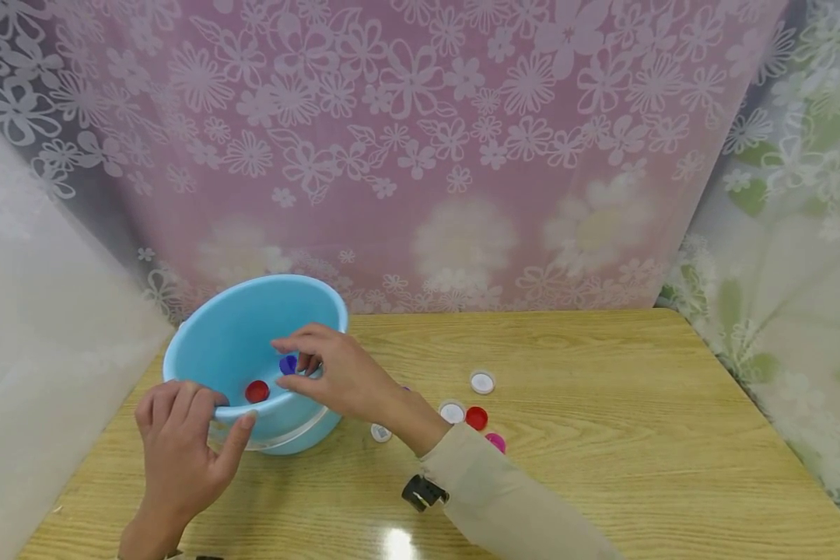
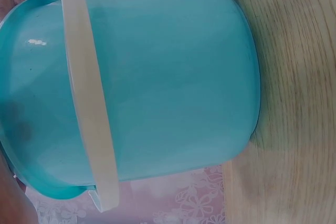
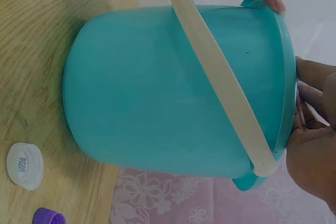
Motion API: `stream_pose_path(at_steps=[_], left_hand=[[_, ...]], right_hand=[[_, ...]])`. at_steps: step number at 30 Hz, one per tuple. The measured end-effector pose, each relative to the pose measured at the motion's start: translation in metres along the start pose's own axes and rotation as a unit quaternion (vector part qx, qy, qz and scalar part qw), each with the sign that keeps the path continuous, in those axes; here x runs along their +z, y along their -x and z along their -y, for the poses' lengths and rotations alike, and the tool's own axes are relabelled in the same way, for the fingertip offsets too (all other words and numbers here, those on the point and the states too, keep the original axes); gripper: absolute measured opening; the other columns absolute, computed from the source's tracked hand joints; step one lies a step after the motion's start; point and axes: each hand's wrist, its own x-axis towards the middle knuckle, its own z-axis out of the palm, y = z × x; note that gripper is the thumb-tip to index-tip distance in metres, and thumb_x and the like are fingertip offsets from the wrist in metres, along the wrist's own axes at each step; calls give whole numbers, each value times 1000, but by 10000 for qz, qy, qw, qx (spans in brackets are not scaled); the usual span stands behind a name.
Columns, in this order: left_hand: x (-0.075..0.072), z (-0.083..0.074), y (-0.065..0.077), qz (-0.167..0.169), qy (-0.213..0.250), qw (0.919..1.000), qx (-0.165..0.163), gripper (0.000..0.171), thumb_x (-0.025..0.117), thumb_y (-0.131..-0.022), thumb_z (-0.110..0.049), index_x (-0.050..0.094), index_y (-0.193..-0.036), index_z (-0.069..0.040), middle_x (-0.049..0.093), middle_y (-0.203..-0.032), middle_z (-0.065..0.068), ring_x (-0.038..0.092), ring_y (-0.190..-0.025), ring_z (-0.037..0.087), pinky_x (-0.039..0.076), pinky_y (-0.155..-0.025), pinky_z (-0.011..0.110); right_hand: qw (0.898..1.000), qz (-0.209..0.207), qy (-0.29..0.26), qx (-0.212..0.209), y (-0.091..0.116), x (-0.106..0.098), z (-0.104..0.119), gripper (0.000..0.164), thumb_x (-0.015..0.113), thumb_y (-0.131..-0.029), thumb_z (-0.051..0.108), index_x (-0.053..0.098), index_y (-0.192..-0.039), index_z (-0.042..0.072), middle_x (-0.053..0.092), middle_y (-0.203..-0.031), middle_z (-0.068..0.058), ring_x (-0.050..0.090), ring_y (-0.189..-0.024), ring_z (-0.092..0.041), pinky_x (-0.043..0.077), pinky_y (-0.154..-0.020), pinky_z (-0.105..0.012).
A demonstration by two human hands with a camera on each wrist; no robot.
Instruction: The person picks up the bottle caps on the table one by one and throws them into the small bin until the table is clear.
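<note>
A light blue bucket (image 1: pixel 252 311) with a white handle (image 3: pixel 226 85) stands on the left of the table. My left hand (image 1: pixel 185 443) grips its near rim, fingers over the edge and thumb outside. Over the bucket's right rim reaches my right hand (image 1: pixel 329 373), thumb and forefinger spread apart with a gap between them. A blue bottle cap (image 1: pixel 288 364) shows inside the bucket, beside the right hand's fingers and partly overlapped by them. Left of it, a red bottle cap (image 1: pixel 257 391) lies inside too. The near rim hides part of the bucket's floor.
Right of the bucket lie several bottle caps: a white one (image 1: pixel 483 382), a red one (image 1: pixel 477 418), a pink one (image 1: pixel 495 442) partly behind the sleeve, and a purple one (image 3: pixel 49 216). A clear cap (image 3: pixel 25 166) sits near the bucket's base. Flowered curtains (image 1: pixel 427 155) surround the wooden table (image 1: pixel 616 404).
</note>
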Motion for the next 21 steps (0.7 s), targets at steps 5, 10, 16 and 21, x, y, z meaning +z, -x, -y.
stream_pose_path(at_steps=[5, 10, 16, 21], left_hand=[[1, -1, 1, -19, 5, 10000, -5, 57, 47, -92, -55, 48, -71, -2, 43, -70, 9, 38, -76, 37, 21, -81, 52], [0, -2, 2, 2, 15, 10000, -68, 57, 47, -92, -55, 47, -71, -3, 42, -70, 8, 37, -77, 37, 20, -80, 51], [0, -4, 1, -83, 51, 9999, -126, 57, 48, -91, -55, 47, -70, -2, 42, -69, 8, 37, -77, 37, 20, -80, 50], [0, -6, 0, -100, 50, 9999, -98, 57, 48, -91, -54, 47, -71, -2, 42, -69, 9, 37, -77, 38, 20, -80, 50]], right_hand=[[9987, -276, -304, -297, 6, -3, -4, 39, 69, -89, 14, 60, -126, 5, 58, -111, -1, 54, -86, -2, 46, -77, -15], [9952, -708, -420, -527, 15, -18, -11, 35, 68, -89, 10, 62, -122, 3, 60, -109, -3, 56, -86, -6, 49, -78, -22], [9924, -1139, -262, -382, 30, -47, -29, 34, 68, -88, 9, 63, -121, 2, 61, -107, -5, 58, -85, -6, 51, -79, -24], [9906, -1357, 76, 135, 50, -75, -55, 33, 67, -90, 13, 63, -123, 7, 60, -114, -2, 60, -87, -8, 51, -81, -25]])
